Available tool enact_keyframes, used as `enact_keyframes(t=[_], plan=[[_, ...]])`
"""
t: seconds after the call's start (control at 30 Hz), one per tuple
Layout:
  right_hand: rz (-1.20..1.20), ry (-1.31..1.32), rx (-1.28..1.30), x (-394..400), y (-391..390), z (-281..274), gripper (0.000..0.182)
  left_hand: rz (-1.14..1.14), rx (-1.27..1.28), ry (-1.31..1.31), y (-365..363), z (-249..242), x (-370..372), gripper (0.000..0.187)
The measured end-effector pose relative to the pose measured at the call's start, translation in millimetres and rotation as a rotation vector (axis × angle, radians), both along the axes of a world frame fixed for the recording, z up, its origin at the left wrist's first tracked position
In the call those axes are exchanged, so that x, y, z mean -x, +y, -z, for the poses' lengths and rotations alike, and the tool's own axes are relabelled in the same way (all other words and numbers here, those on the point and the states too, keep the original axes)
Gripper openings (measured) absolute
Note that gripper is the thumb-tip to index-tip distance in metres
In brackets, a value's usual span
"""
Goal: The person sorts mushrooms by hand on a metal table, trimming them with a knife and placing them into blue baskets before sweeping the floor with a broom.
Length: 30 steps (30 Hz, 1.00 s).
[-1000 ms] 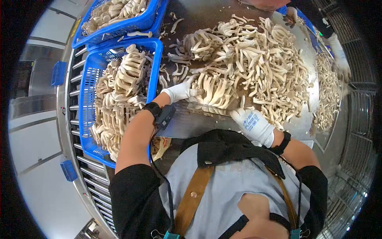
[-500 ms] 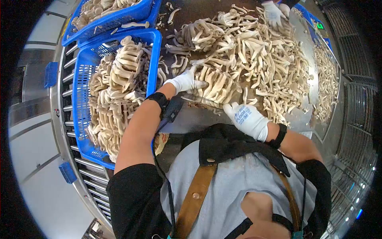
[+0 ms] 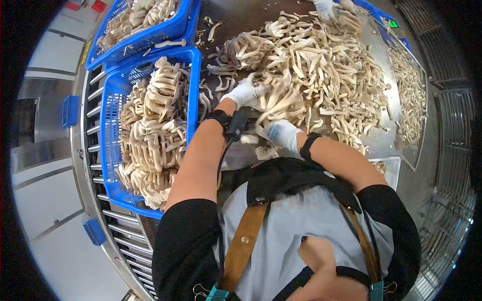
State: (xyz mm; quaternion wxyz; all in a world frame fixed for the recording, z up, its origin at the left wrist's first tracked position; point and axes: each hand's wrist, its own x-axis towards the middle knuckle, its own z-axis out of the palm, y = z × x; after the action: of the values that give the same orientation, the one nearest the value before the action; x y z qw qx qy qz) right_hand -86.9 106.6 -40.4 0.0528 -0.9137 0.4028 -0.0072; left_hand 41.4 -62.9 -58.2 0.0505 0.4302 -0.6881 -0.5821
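My left hand (image 3: 244,93), in a white glove, is closed on a bunch of long-stemmed pale mushrooms (image 3: 280,103), which is blurred by motion. My right hand (image 3: 282,135), also gloved, is just below the bunch with its fingers curled. The thin knife seen in it half a second ago is not clearly visible now. Near the table's front edge, left of my right hand, lie a small pale chunk (image 3: 249,139) and a larger crumbly pale chunk (image 3: 266,152). A big heap of loose mushrooms (image 3: 341,85) spreads just beyond the bunch.
A blue basket (image 3: 196,90) of stacked mushrooms stands to my left on a roller conveyor (image 3: 120,218). Behind it is another filled blue basket (image 3: 183,20). A co-worker's gloved hand (image 3: 326,9) is at the heap's far side. A white container (image 3: 393,173) is at right.
The bunch has been lifted and turned by my left hand. My right hand has moved left, closer beneath it. Pale chunks now show on the table edge. My view has shifted slightly.
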Motion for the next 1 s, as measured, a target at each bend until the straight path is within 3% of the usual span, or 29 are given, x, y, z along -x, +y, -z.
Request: enact_keyframes(t=[0.03,0.07,0.17,0.2,0.27,0.33,0.37,0.4,0.43,0.47,0.53,0.7,0.8,0.93,1.0], plan=[[0.022,0.040,-0.122,-2.3,-1.5,0.9,0.019,-0.061,0.138,0.078,-0.6,38.0,13.7,0.103],[0.098,0.085,-0.200,-0.8,-6.4,-2.7,0.018,-0.038,0.118,0.122,2.5,34.7,18.8,0.105],[0.238,-0.165,-0.345,22.5,-25.9,-26.5,0.018,-0.077,0.418,-0.336,18.0,-19.3,20.3,0.105],[0.278,-0.138,-0.326,32.2,-25.2,-47.0,0.019,-0.106,0.564,-0.300,33.3,-57.8,14.0,0.095],[0.211,-0.163,-0.199,59.6,-8.6,-73.4,0.019,-0.290,0.912,0.168,57.3,-109.1,-12.5,0.059],[0.253,-0.261,-0.225,79.1,18.9,-88.0,0.019,-0.470,0.978,0.325,92.6,-121.6,-45.8,0.055],[0.267,-0.250,-0.133,83.0,38.3,-100.8,0.021,-0.479,0.978,0.276,113.4,-116.1,-59.8,0.056],[0.355,-0.253,-0.209,86.6,52.1,-103.8,0.021,-0.308,1.125,0.068,131.1,-102.8,-70.5,0.065],[0.415,-0.291,-0.230,90.0,66.9,-101.0,0.021,-0.148,0.919,-0.011,147.5,-94.2,-72.2,0.079],[0.473,-0.331,-0.258,91.5,80.8,-92.9,0.020,0.031,0.874,-0.259,161.6,-66.7,-75.3,0.088],[0.506,-0.331,-0.313,91.7,98.6,-71.6,0.021,0.293,0.787,-0.409,184.3,-40.3,-55.8,0.081],[0.602,-0.372,-0.285,83.5,121.9,-58.9,0.029,0.364,1.065,-0.443,189.5,7.9,-19.2,0.056],[0.713,-0.403,-0.384,87.4,131.9,-73.3,0.028,0.387,0.981,-0.418,193.6,0.7,-9.0,0.053],[0.693,-0.455,-0.407,115.5,172.8,-47.1,0.027,0.430,0.799,-0.549,186.7,-16.1,13.8,0.066],[0.595,-0.356,-0.535,127.2,175.5,-66.3,0.026,0.423,0.747,-0.611,181.5,-27.0,13.8,0.062]])
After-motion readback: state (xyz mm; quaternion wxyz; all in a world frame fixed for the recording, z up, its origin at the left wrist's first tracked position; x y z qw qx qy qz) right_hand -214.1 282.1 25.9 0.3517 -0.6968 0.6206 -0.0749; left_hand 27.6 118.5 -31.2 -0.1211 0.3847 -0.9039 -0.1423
